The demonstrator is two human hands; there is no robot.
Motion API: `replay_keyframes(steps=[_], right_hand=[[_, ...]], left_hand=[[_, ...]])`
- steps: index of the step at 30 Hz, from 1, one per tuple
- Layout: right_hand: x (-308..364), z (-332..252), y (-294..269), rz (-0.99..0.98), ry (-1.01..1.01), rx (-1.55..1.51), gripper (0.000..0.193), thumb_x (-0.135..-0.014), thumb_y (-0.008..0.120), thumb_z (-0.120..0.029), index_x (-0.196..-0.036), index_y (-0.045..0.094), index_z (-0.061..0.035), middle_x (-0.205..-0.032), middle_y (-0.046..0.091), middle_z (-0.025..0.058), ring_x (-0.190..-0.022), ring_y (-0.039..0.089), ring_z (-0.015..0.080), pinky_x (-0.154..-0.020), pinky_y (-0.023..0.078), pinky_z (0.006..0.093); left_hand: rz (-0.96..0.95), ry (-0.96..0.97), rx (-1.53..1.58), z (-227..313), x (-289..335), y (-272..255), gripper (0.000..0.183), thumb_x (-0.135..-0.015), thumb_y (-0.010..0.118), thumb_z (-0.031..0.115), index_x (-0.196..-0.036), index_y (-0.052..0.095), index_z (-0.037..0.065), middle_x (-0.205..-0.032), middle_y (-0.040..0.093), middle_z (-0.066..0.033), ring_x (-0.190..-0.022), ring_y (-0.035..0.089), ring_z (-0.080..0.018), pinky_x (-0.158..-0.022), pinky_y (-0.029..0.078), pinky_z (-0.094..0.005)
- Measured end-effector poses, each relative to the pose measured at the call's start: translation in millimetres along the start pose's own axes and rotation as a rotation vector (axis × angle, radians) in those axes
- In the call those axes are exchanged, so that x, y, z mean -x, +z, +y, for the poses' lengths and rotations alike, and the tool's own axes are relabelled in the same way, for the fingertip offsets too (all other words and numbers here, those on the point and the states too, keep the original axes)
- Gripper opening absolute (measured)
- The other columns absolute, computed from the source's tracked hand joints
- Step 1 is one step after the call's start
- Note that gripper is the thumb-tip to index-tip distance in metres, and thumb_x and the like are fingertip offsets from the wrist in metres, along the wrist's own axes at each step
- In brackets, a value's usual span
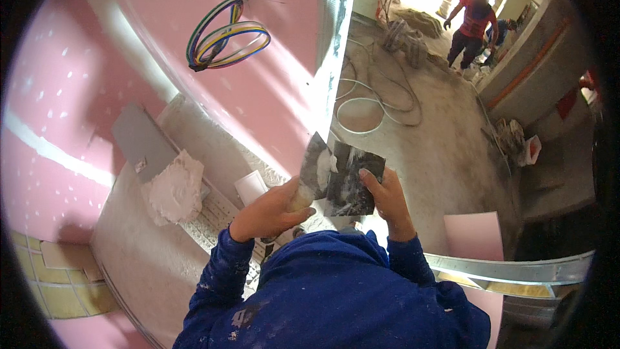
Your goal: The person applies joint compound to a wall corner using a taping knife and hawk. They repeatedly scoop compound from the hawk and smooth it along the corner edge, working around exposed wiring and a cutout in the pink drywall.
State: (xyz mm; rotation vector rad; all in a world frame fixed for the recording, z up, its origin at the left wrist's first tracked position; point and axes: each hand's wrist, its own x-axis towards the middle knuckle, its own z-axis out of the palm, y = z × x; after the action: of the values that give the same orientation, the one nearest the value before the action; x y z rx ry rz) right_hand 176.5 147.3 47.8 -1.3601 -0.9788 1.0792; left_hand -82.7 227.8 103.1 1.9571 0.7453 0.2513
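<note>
Holding two blades (347,194): left hand (274,209) one, right hand (392,201) one.

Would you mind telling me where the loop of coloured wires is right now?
In the head view, the coloured wires hang at the upper left from an opening in the pink wall panel, above the left hand in the picture.
</note>
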Motion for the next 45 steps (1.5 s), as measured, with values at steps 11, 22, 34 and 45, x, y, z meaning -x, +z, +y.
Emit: replay_keyframes(steps=[11, 22, 34, 45], right_hand=[[-14.3, 16.3, -10.2, 0.07, -0.149, -0.644, 0.044, -0.096, 0.065, -0.027, -0.127, 0.055, 0.0017, -0.116, 0.065, 0.0088, -0.105, 0.064, 0.0204, -0.092, 0.05, 0.0327], [31.3, -22.4, 4.0, -0.438, -0.724, 0.413, 0.067, -0.072, 0.072, 0.01, -0.131, 0.061, -0.0201, -0.148, 0.043, 0.016, -0.139, 0.037, 0.0377, -0.115, 0.033, 0.0497], [-27.9, 4.9, -29.3, -0.375, -0.407, 0.812, 0.047, -0.083, 0.069, 0.002, -0.125, 0.052, -0.0083, -0.135, 0.047, 0.0178, -0.126, 0.047, 0.0355, -0.109, 0.04, 0.0388], [-18.4, -147.1, -10.3, -0.441, -0.961, 1.482, 0.053, -0.076, 0.07, -0.006, -0.124, 0.063, -0.0261, -0.133, 0.057, 0.0018, -0.13, 0.047, 0.026, -0.116, 0.029, 0.0503]], left_hand=[[-0.315, 0.144, -0.318, 2.6, -7.7, 6.1, 0.054, -0.093, 0.062, 0.032, -0.127, 0.043, -0.006, -0.092, 0.063, -0.0297, -0.087, 0.064, -0.0433, -0.08, 0.051, -0.0456], [-0.182, -0.182, 0.703, -42.6, -5.0, 8.6, 0.056, -0.093, 0.069, 0.021, -0.138, 0.044, 0.001, -0.083, 0.057, -0.0014, -0.058, 0.053, -0.0088, -0.051, 0.044, -0.0235], [-0.061, -0.092, 0.741, -49.3, 13.1, 2.5, 0.059, -0.09, 0.067, 0.011, -0.141, 0.039, 0.002, -0.087, 0.059, -0.0031, -0.061, 0.055, -0.0095, -0.054, 0.048, -0.0247], [-0.097, -0.074, 0.664, -16.1, 12.2, -23.7, 0.057, -0.093, 0.069, 0.022, -0.139, 0.042, 0.0, -0.085, 0.058, -0.0027, -0.059, 0.054, -0.0088, -0.052, 0.046, -0.0237]])
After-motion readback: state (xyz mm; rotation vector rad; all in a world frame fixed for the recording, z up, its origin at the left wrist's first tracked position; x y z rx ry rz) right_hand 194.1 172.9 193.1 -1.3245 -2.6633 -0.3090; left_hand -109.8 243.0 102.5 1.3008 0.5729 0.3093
